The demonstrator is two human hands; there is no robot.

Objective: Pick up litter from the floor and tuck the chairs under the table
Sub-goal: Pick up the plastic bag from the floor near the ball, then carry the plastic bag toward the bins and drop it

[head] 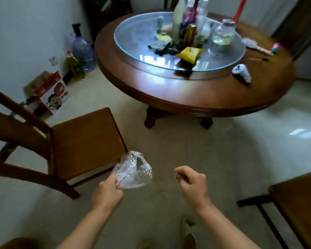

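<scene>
Litter in hand: a clear plastic bag [133,170], crumpled, held off the floor by the left hand [108,191], whose fingers [115,178] pinch it at its lower near edge together with what looks like a thin stick or toothpick. Bag will be near weightless, limp and slick; it keeps no shape, so a bunched pinch on gathered film holds better than a flat grip, and the thin stick could slip out of the same pinch. Right hand [192,182] hangs beside it, well apart from the bag, fingers curled in; something small may sit at the fingertips, but blur prevents telling whether it holds anything. Chairs not yet tucked: one wooden chair [83,141] stands left of the hands, seat turned toward the middle of the floor, clear of the round wooden bench [196,94]; a second chair [298,203] shows at the right edge, also away from the bench. These look solid and stiff, likely heavy enough to want both hands on the backrest or seat rail, and liable to scrape on the floor. Floor [187,150] is pale, smooth and slightly glossy at right. Bench carries a glass turntable [138,42] crowded with bottles, a yellow packet [189,53] and dark cloth. Large water bottle [83,49], an oil bottle and a printed carton [50,92] stand against the white wall at left.
</scene>
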